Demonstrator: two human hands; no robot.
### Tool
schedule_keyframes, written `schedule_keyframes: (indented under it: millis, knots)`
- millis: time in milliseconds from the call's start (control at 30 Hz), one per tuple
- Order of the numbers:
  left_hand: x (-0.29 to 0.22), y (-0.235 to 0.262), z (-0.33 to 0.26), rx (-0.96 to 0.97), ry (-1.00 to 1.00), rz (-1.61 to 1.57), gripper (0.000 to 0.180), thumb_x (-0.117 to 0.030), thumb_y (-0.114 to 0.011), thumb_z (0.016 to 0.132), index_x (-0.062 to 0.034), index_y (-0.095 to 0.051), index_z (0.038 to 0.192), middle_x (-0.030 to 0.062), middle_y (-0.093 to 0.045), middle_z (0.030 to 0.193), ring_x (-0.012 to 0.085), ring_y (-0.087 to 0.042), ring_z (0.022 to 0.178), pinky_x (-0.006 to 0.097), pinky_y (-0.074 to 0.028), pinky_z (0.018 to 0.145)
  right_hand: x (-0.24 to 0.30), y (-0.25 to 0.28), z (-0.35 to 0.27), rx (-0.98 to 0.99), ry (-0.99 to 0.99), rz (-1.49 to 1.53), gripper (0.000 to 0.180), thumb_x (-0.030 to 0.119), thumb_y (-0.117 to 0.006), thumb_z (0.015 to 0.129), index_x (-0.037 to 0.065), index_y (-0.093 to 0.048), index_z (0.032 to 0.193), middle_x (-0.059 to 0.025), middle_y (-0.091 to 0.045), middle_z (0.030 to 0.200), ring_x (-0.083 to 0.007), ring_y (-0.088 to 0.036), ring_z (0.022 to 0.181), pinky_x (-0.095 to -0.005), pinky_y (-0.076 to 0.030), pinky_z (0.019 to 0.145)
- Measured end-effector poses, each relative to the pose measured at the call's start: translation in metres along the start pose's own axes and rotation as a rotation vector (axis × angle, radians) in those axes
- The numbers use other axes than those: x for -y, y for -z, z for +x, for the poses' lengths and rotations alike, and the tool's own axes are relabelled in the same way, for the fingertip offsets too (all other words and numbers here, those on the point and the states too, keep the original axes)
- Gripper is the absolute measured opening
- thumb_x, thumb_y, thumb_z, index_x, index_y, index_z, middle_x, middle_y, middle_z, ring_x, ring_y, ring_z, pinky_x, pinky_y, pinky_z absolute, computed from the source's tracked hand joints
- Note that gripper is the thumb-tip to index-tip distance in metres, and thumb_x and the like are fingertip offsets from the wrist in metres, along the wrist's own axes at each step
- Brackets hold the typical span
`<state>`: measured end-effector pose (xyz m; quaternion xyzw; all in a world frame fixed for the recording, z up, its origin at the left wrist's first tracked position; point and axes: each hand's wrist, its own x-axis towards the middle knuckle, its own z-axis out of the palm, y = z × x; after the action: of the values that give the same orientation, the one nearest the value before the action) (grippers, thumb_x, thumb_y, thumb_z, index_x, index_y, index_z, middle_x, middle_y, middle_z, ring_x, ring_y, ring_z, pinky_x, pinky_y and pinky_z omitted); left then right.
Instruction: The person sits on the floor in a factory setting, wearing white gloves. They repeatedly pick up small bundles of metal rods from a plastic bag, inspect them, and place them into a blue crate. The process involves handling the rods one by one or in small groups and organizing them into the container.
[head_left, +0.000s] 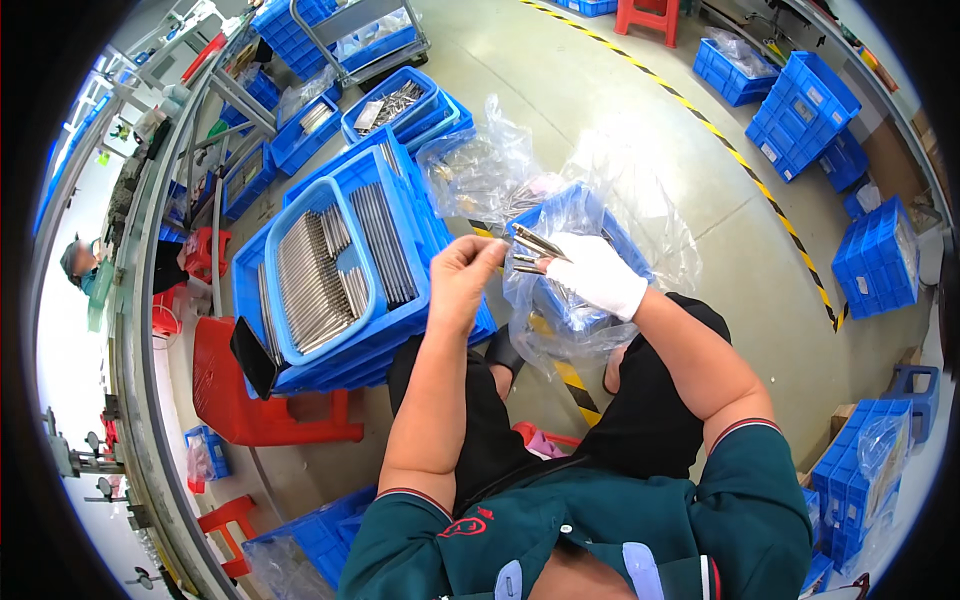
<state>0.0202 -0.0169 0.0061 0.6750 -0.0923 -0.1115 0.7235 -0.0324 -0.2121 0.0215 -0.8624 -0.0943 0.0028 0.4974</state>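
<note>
Nearest the camera, see a green shirt (pixel 600 510), with two bare forearms reaching out from the short sleeves. Beyond them, find the rods (pixel 537 243) held up in the right hand (pixel 605 275), over a crate (pixel 628 250) draped with a clear bag (pixel 650 190). Gloved in white on that side, with fingers closed round the rods in a loose bunch, ends pointing toward the left hand (pixel 463 280). Bare on that other side, with thumb and forefinger brought close together beside the rod ends; cannot tell if pinching a rod or nothing.

To handle this well, probably best to hold the bunch firmly but lightly, fan the ends a little, and take one rod at a time with the bare fingertips. Draw along the length, so as not to scrape or drag a neighbour. Keep above the bag, to catch any slip.

Now count: two hands, one glove, one crate beneath the hands. In the bunch, make out roughly four or five rods, too overlapped for a sure figure. To the left, count one pale tray (pixel 271 285) on stacked crates, packed with rows of rods too many to number. At its corner, note one black flat thing (pixel 256 360); just below, one large red stool (pixel 225 390).
</note>
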Motion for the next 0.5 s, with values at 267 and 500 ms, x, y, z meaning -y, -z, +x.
schedule_keyframes:
  millis: [267,500]
  knots:
    - [0.000,0.001,0.001,0.139,0.107,-0.223,0.017,-0.017,-0.064,0.088,-0.0007,-0.062,0.082,-0.0005,-0.052,0.065,0.0076,-0.044,0.056,0.022,-0.036,0.053,0.010,0.003,-0.004,0.278,-0.321,0.587,0.025,0.026,-0.057,0.090,0.004,-0.057,0.077,0.0025,-0.047,0.060,-0.0050,-0.039,0.052,-0.0230,-0.030,0.048]
    - [0.002,0.007,0.000,0.191,0.130,-0.245,0.018,-0.016,-0.063,0.088,0.0007,-0.061,0.083,-0.0006,-0.051,0.065,0.0077,-0.044,0.055,0.023,-0.037,0.053,0.016,0.006,-0.004,0.284,-0.353,0.678,0.023,0.023,-0.057,0.090,0.004,-0.057,0.076,0.0029,-0.047,0.059,-0.0047,-0.038,0.050,-0.0226,-0.029,0.046]
